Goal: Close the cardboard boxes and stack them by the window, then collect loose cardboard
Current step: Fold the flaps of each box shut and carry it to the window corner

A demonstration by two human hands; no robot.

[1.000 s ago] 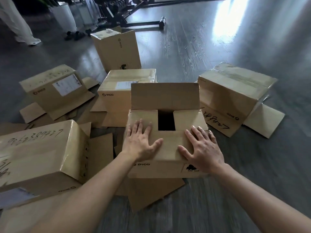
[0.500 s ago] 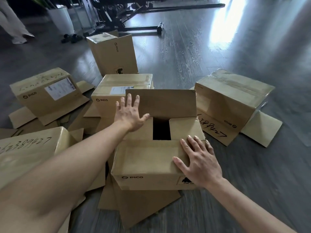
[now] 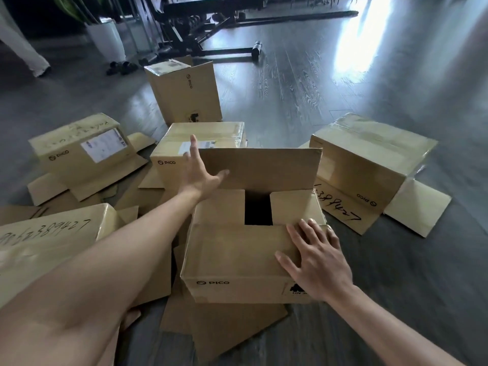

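- I crouch over a dark grey wood-grain plank floor (image 3: 303,96); a bright patch of daylight (image 3: 361,35) glares on it at the far right.
- The brown PICO-printed cardboard box (image 3: 237,262) I am working on sits on the floor right in front of me, on top of flat loose sheets of brown cardboard (image 3: 224,331).
- Its near flap and both side flaps lie folded in, with a dark gap between them; the far flap (image 3: 261,169) stands upright.
- My right hand (image 3: 317,262) lies flat on the near flap, fingers straight and spread, pressing on it.
- My left hand (image 3: 199,173) reaches to the left end of the upright flap, fingers apart and straight, thumb at the flap's face; I cannot tell whether the fingers touch it.
- More brown boxes ring me: a taped one (image 3: 203,143) just behind, a tall one (image 3: 184,91) farther back, a labelled one (image 3: 84,151) to the left, a number-scrawled one (image 3: 50,244) at my left arm, and one (image 3: 369,157) tipped on its side to the right.
- At the back stand black metal equipment (image 3: 200,30) and a white cylindrical planter (image 3: 108,40).
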